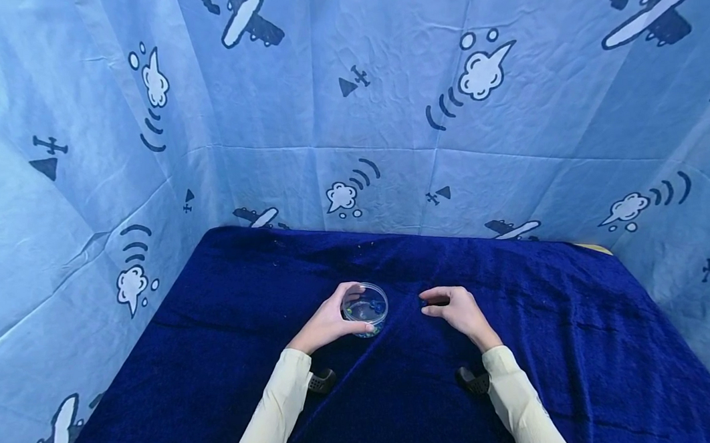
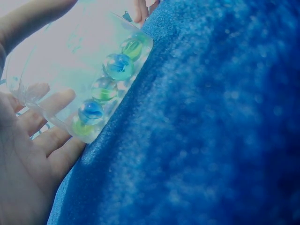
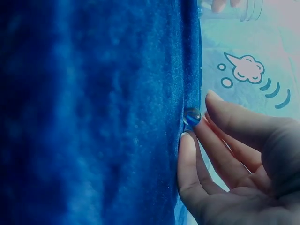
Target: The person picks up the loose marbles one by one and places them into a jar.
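My left hand point(image 1: 335, 319) grips a clear round plastic jar point(image 1: 358, 287), thumb on the near side and fingers round the far side. Several glass marbles point(image 2: 118, 67) with blue and green swirls lie on the jar's bottom in the left wrist view. To the right of the jar, my right hand point(image 1: 459, 310) is low over the cloth, holding a blue glass marble point(image 3: 192, 116) at its fingertips. That marble sits close to the cloth's surface; whether it touches the cloth I cannot tell.
Dark blue velvety cloth point(image 1: 395, 407) covers the table, with creases running across it. Light blue sheets point(image 1: 385, 113) printed with planes and clouds hang behind and at both sides. A bit of yellow point(image 1: 594, 248) shows at the far right edge.
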Motion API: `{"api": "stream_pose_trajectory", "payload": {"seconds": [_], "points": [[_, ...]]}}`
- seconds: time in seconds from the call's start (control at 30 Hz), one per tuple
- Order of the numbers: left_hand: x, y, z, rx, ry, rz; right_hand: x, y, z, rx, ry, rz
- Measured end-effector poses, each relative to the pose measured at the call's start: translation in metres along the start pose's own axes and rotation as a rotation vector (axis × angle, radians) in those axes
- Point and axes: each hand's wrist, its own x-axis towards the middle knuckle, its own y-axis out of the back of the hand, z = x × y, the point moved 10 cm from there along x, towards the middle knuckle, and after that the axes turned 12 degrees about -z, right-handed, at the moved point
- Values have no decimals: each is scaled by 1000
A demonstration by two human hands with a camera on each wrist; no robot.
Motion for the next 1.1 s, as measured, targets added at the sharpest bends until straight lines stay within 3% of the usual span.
{"api": "stream_pose_trajectory", "payload": {"seconds": [0.27, 0.5, 1.1], "points": [[-1, 1, 1, 1, 2, 0, 1, 0, -3, -80, 18, -3], [0, 1, 0, 9, 6, 1, 2, -4, -4, -65, 2, -33], [-1, 0, 0, 4, 0, 2, -4, 7, -26, -25, 57, 91]]}}
